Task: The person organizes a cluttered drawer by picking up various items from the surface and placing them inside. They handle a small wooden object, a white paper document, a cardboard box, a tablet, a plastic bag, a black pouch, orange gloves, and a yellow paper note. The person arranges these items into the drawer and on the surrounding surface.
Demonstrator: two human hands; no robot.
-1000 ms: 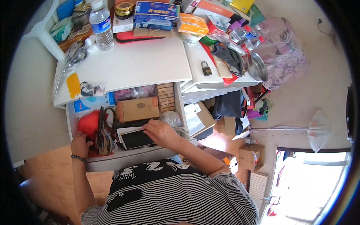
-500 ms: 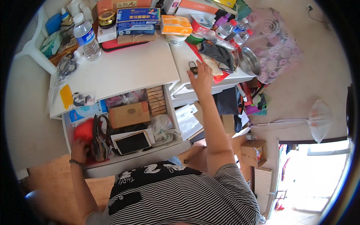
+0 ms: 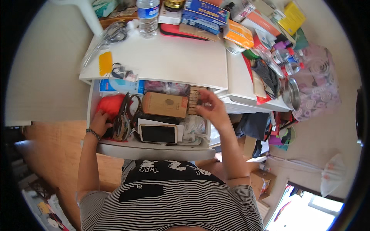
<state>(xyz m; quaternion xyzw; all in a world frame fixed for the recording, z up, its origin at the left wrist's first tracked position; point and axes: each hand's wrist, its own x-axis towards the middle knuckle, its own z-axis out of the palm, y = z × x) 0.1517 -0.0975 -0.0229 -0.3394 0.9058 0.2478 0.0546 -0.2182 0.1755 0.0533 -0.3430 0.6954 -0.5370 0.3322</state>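
The right hand (image 3: 210,109) hovers at frame centre with fingers loosely curled, gripping nothing, just beside a stack of tan wooden blocks (image 3: 194,99) and a brown cardboard box (image 3: 165,104) in the open white drawer (image 3: 154,149). The left hand (image 3: 101,122), centre left, rests spread against a red fabric pouch (image 3: 110,106).

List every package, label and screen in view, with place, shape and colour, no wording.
Smartphone with dark screen: flat at the open drawer's front, white frame.
Brown cardboard box: in the drawer, rectangular.
Blue flat boxes: stacked at the desk's back.
Clear water bottle: upright, blue label.
Orange packet: desk's right.
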